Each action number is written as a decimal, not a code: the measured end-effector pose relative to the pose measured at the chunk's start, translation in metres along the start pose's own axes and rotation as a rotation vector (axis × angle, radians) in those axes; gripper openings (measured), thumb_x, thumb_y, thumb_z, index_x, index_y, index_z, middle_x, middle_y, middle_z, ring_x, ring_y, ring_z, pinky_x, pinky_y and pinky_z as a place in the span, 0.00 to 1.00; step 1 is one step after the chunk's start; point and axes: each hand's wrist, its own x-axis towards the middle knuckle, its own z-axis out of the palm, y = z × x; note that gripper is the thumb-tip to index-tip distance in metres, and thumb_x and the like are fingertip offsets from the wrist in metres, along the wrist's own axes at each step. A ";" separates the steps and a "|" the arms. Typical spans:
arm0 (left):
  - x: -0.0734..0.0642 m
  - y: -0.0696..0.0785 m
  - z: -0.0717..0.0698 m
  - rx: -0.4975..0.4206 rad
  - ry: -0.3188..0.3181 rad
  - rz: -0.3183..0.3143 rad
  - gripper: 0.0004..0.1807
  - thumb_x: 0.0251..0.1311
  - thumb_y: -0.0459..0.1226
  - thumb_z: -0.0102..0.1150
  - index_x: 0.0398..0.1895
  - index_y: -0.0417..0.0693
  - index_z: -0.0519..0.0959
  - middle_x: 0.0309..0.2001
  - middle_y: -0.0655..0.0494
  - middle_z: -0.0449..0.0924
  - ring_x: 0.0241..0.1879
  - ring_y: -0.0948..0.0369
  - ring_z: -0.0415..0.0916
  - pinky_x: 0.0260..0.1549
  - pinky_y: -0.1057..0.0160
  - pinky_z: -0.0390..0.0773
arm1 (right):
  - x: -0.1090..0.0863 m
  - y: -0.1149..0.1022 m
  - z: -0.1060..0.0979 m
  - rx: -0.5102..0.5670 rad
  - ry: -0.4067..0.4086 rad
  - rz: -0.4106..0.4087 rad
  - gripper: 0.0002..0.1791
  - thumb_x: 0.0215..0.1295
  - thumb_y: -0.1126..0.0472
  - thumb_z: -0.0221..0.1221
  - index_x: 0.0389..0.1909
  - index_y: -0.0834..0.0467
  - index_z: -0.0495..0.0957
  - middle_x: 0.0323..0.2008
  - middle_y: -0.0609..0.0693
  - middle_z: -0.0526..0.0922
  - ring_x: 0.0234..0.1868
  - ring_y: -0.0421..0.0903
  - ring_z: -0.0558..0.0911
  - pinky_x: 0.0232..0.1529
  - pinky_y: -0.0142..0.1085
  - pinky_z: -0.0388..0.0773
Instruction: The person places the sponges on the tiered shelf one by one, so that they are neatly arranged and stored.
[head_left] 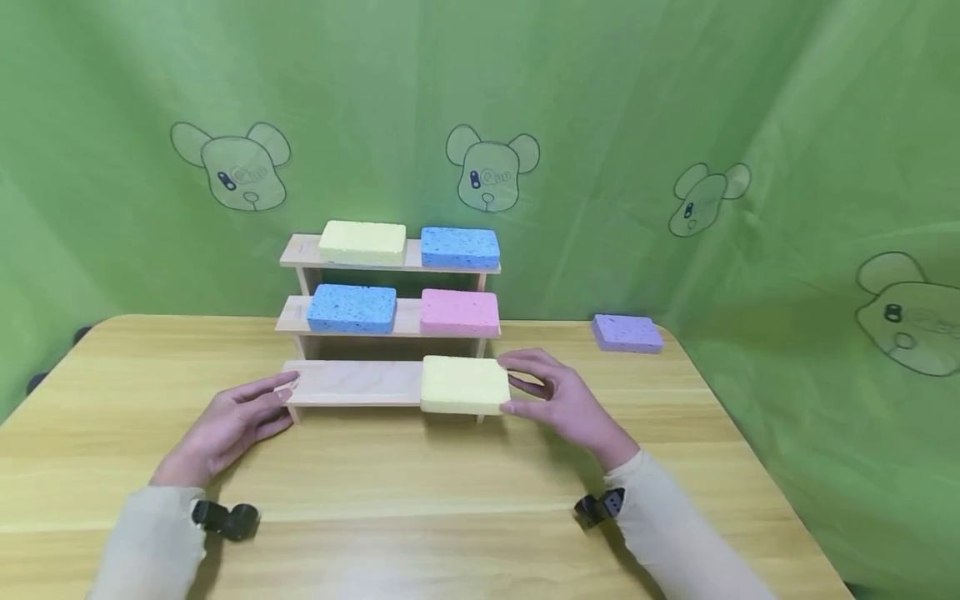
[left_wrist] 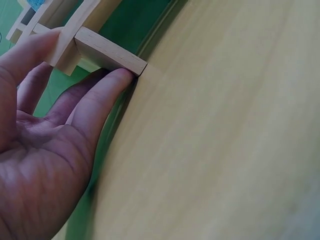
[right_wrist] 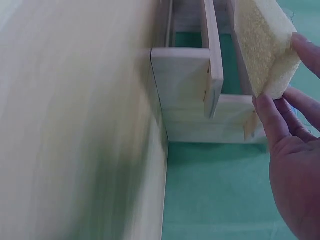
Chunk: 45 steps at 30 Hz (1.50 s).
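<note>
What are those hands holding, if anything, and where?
The right hand pinches a pale yellow rectangular sponge by its right end. The left hand touches the lower left end of a tiered wooden rack; any grip is unclear.

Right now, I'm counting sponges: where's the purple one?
In the head view, the purple sponge lies near the far right corner of the table, right of the wooden rack.

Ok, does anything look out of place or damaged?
The purple sponge stands out: it lies alone on the table, right of the rack, while four others sit on the rack. No spill or damage shows.
</note>
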 end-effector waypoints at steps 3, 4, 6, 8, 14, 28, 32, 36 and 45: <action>0.000 0.003 0.000 -0.011 0.003 0.009 0.16 0.69 0.31 0.56 0.58 0.49 0.80 0.73 0.38 0.49 0.52 0.59 0.79 0.57 0.57 0.76 | 0.004 0.000 0.006 0.005 -0.020 -0.024 0.31 0.55 0.72 0.70 0.61 0.66 0.74 0.61 0.58 0.69 0.63 0.58 0.70 0.64 0.38 0.71; 0.000 0.004 0.000 -0.013 -0.001 0.010 0.16 0.69 0.31 0.55 0.58 0.48 0.80 0.73 0.38 0.49 0.52 0.60 0.78 0.57 0.57 0.76 | 0.005 0.000 0.008 0.002 -0.025 -0.030 0.31 0.55 0.72 0.70 0.61 0.67 0.74 0.61 0.58 0.69 0.63 0.58 0.70 0.64 0.38 0.71; -0.001 0.004 0.001 -0.017 -0.009 0.003 0.16 0.70 0.31 0.55 0.59 0.46 0.79 0.74 0.38 0.46 0.52 0.60 0.78 0.58 0.57 0.76 | 0.007 -0.001 0.012 0.000 -0.036 -0.036 0.31 0.55 0.72 0.69 0.61 0.67 0.73 0.60 0.58 0.69 0.63 0.57 0.71 0.64 0.38 0.71; -0.002 0.005 0.002 -0.018 -0.011 -0.007 0.18 0.70 0.31 0.54 0.61 0.44 0.77 0.74 0.37 0.45 0.53 0.60 0.78 0.58 0.57 0.76 | 0.008 -0.001 0.016 0.001 -0.046 -0.033 0.31 0.56 0.71 0.69 0.61 0.67 0.73 0.60 0.58 0.70 0.63 0.56 0.71 0.63 0.38 0.71; -0.003 0.003 0.002 -0.012 0.003 -0.009 0.22 0.70 0.31 0.55 0.65 0.40 0.72 0.70 0.41 0.56 0.52 0.60 0.78 0.58 0.57 0.76 | 0.016 -0.004 0.030 0.018 -0.072 -0.020 0.31 0.57 0.68 0.70 0.62 0.66 0.73 0.60 0.56 0.70 0.63 0.53 0.72 0.64 0.37 0.71; -0.002 0.004 0.001 -0.012 -0.020 -0.008 0.20 0.70 0.31 0.54 0.64 0.43 0.75 0.70 0.38 0.56 0.52 0.60 0.78 0.58 0.56 0.75 | 0.029 -0.011 0.062 0.072 -0.055 -0.006 0.31 0.57 0.73 0.68 0.63 0.69 0.72 0.61 0.57 0.68 0.63 0.53 0.72 0.65 0.37 0.70; -0.001 0.001 0.000 -0.010 -0.017 -0.009 0.19 0.70 0.31 0.54 0.63 0.46 0.76 0.69 0.38 0.57 0.52 0.60 0.78 0.58 0.56 0.75 | 0.032 -0.011 0.070 0.078 -0.045 0.003 0.31 0.57 0.73 0.68 0.63 0.69 0.71 0.62 0.57 0.68 0.63 0.52 0.73 0.64 0.36 0.70; -0.001 0.000 -0.001 -0.003 -0.022 -0.004 0.18 0.70 0.32 0.55 0.61 0.49 0.78 0.71 0.36 0.52 0.53 0.60 0.78 0.58 0.56 0.75 | 0.037 -0.007 0.078 0.055 -0.014 0.008 0.32 0.57 0.70 0.69 0.63 0.66 0.72 0.61 0.55 0.70 0.62 0.51 0.74 0.62 0.33 0.72; -0.002 0.001 -0.001 -0.007 -0.025 -0.007 0.18 0.70 0.31 0.54 0.62 0.47 0.76 0.72 0.35 0.49 0.52 0.60 0.78 0.58 0.57 0.76 | 0.047 -0.003 0.100 0.079 0.022 0.008 0.33 0.56 0.71 0.69 0.64 0.67 0.71 0.61 0.54 0.70 0.62 0.52 0.74 0.61 0.32 0.72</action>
